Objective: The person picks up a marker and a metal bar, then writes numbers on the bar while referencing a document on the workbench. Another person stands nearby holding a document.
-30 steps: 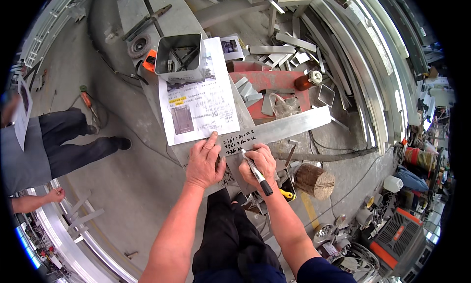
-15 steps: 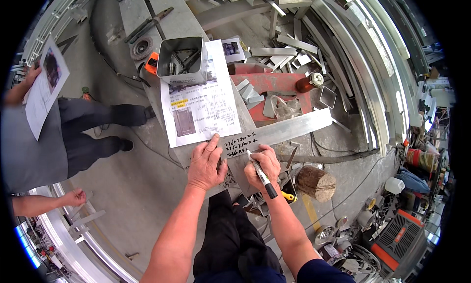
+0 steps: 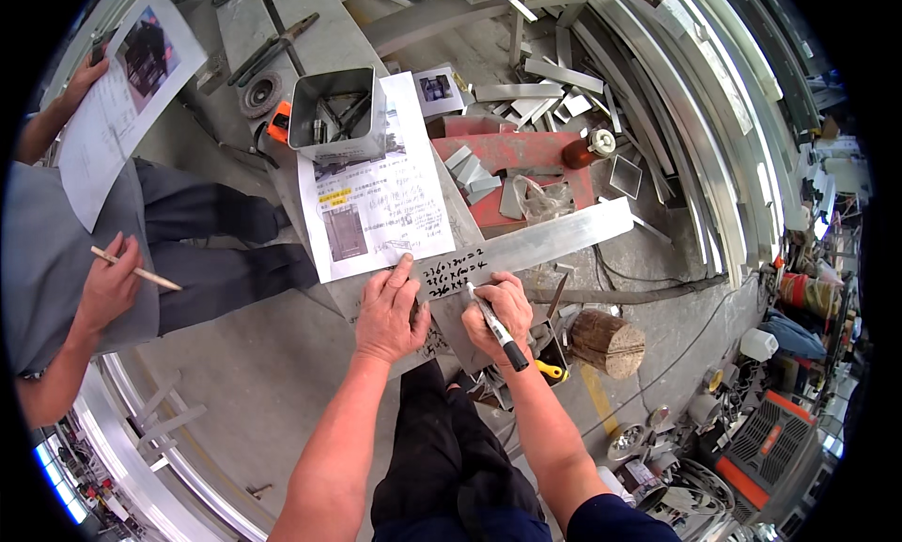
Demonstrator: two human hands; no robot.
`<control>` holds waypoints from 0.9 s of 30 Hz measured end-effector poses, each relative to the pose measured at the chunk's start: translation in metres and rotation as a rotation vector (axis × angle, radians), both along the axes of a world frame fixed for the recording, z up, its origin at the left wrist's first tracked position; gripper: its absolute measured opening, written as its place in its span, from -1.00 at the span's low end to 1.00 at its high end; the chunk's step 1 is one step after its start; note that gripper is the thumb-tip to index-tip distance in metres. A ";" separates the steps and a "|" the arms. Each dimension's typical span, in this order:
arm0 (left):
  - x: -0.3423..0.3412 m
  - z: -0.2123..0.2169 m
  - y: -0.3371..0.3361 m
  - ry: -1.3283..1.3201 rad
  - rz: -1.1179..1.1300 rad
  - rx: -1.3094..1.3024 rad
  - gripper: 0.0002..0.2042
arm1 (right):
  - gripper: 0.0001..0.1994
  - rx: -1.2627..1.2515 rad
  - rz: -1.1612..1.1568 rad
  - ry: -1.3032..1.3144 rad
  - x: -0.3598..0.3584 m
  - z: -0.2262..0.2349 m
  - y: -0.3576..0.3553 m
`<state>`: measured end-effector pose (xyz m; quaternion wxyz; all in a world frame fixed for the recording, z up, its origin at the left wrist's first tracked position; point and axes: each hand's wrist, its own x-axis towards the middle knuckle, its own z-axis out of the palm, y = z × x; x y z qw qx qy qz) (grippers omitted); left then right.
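My right hand [image 3: 501, 318] grips a marker [image 3: 498, 328], its tip touching a flat metal strip [image 3: 564, 234] beneath rows of black handwriting. Fingers stretched out, my left hand [image 3: 389, 309] rests flat on the left end of that strip, its index fingertip at the lower edge of a printed paper [image 3: 381, 209]. The paper has photos, notes and yellow highlighting. A square metal tin [image 3: 340, 146] holding dark tools stands on its upper left part. Beside the tin lies an orange tape measure [image 3: 280, 122].
At left another person holds a printed sheet [image 3: 132, 91] and a pencil [image 3: 136, 268]. A red metal surface [image 3: 526, 180] carries metal offcuts and a brown bottle [image 3: 589, 149]. A log section [image 3: 608, 344] stands right of my hands; long metal profiles [image 3: 695, 100] line the far right.
More marks have appeared at the marker's tip on the bottom row. The other person has come closer, the sheet is higher, and a pencil now shows in their hand.
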<state>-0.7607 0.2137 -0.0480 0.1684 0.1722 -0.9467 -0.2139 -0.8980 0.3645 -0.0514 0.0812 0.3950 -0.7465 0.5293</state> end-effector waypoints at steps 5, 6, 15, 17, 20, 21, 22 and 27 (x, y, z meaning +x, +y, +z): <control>0.002 -0.003 -0.001 -0.013 0.000 0.003 -0.56 | -0.79 0.004 0.040 -0.026 -0.001 0.005 0.003; 0.002 -0.003 0.000 -0.017 -0.004 -0.005 -0.56 | -0.79 0.005 0.052 -0.031 -0.001 0.005 0.004; 0.001 -0.003 0.000 -0.020 0.002 -0.031 -0.57 | -0.69 0.033 -0.033 -0.009 -0.012 -0.005 0.015; 0.003 -0.003 0.000 -0.023 0.005 -0.027 -0.57 | -0.67 0.014 -0.047 0.016 -0.011 -0.006 0.013; 0.003 -0.002 -0.001 -0.016 0.008 -0.020 -0.57 | -0.63 -0.002 -0.035 -0.031 -0.008 -0.013 0.014; 0.001 -0.002 0.000 -0.015 0.004 -0.016 -0.57 | -0.61 -0.013 -0.008 -0.122 -0.007 -0.026 0.019; -0.003 -0.001 0.003 -0.009 -0.005 -0.011 -0.56 | -0.60 -0.023 0.013 -0.208 -0.006 -0.046 0.030; 0.005 0.000 -0.001 -0.034 0.007 -0.019 -0.55 | -0.55 0.038 0.001 0.003 -0.008 -0.007 0.013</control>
